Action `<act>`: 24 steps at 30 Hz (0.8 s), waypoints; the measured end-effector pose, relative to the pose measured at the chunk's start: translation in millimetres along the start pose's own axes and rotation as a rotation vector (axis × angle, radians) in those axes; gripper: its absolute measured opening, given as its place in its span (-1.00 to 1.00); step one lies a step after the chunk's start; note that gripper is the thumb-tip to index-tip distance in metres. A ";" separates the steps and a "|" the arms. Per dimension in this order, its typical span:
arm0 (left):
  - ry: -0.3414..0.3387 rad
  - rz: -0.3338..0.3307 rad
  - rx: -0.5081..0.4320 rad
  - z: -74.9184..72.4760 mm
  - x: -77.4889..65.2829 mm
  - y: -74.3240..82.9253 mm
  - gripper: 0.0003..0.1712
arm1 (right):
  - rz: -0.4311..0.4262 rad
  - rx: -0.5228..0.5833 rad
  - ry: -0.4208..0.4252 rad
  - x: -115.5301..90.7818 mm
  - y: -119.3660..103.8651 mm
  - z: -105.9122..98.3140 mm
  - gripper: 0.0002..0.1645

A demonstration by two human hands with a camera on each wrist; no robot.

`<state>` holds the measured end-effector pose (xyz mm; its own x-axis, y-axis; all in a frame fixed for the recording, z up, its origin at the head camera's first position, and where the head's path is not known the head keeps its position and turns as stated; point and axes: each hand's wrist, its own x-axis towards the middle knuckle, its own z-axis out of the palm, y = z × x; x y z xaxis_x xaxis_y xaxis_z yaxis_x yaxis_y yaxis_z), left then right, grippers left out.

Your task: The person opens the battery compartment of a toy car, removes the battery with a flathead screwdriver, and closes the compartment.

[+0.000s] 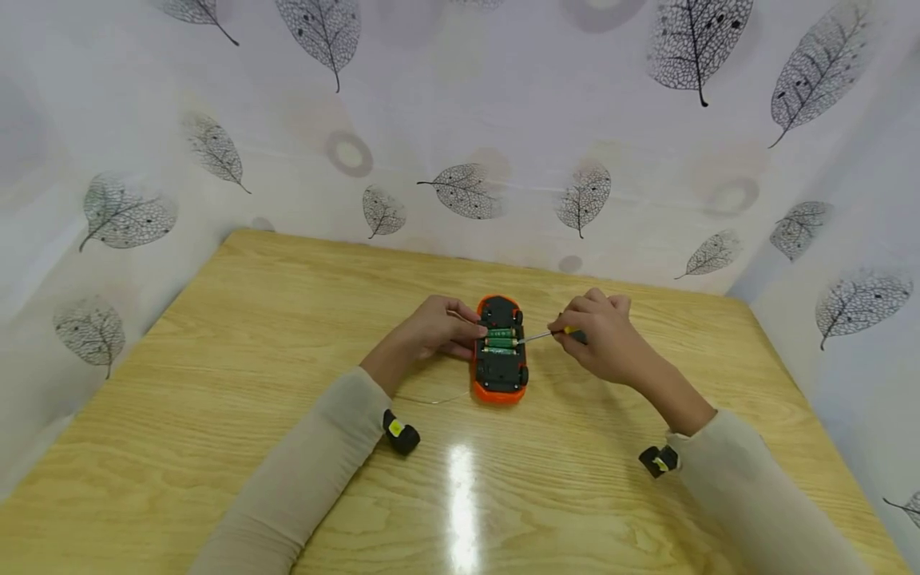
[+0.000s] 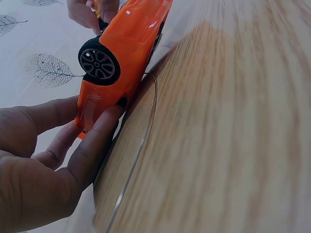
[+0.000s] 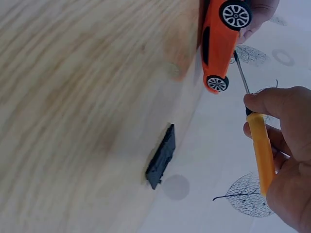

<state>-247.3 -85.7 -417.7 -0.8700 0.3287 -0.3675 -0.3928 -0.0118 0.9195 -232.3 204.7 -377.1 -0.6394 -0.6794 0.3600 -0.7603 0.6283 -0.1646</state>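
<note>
An orange toy car [image 1: 499,391] lies upside down on the table, its black underside facing up. Several green batteries [image 1: 501,343] sit side by side in its open compartment. My left hand [image 1: 442,326] grips the car by its left side, thumb near the battery ends; the left wrist view shows the fingers against the orange body [image 2: 131,43]. In my right hand [image 1: 602,335] is a screwdriver with a yellow handle [image 3: 263,150]. Its thin metal shaft [image 1: 537,336] points left, the tip at the right end of the batteries. Whether the tip touches a battery, I cannot tell.
A black plastic cover [image 3: 161,158] lies on the table near the right hand. A thin wire [image 2: 131,174] runs from beside the car across the wooden table [image 1: 302,303]. Leaf-patterned cloth [image 1: 467,120] stands behind the table and at its sides.
</note>
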 end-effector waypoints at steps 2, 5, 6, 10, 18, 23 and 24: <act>0.001 -0.002 -0.004 0.2 0.0 0.1 -0.66 | 0.001 -0.014 -0.026 1.2 -3.5 -3.9 -0.83; 0.001 -0.003 -0.007 0.2 -0.2 0.2 -0.67 | -0.004 -0.038 -0.068 3.5 -10.2 -8.8 -0.83; 0.000 -0.003 -0.009 0.3 0.0 0.0 -0.67 | -0.007 -0.049 -0.080 4.4 -12.4 -9.9 -0.83; -0.002 -0.004 -0.011 0.2 0.7 -0.5 -0.67 | -0.022 -0.113 -0.117 8.5 -21.5 -12.7 -0.86; -0.001 -0.003 -0.013 0.0 1.2 -1.7 -0.67 | -0.036 -0.239 -0.153 18.0 -39.0 -19.0 -0.84; 0.000 -0.001 -0.012 -0.2 1.1 -1.3 -0.67 | -0.060 -0.281 -0.153 23.4 -44.1 -21.1 -0.79; -0.001 -0.001 -0.011 -0.3 1.0 -1.2 -0.67 | -0.065 -0.288 -0.155 24.3 -44.6 -21.3 -0.79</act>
<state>-247.8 -85.6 -419.3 -0.8694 0.3293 -0.3685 -0.3973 -0.0222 0.9174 -211.5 168.3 -341.4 -0.6171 -0.7574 0.2132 -0.7509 0.6479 0.1284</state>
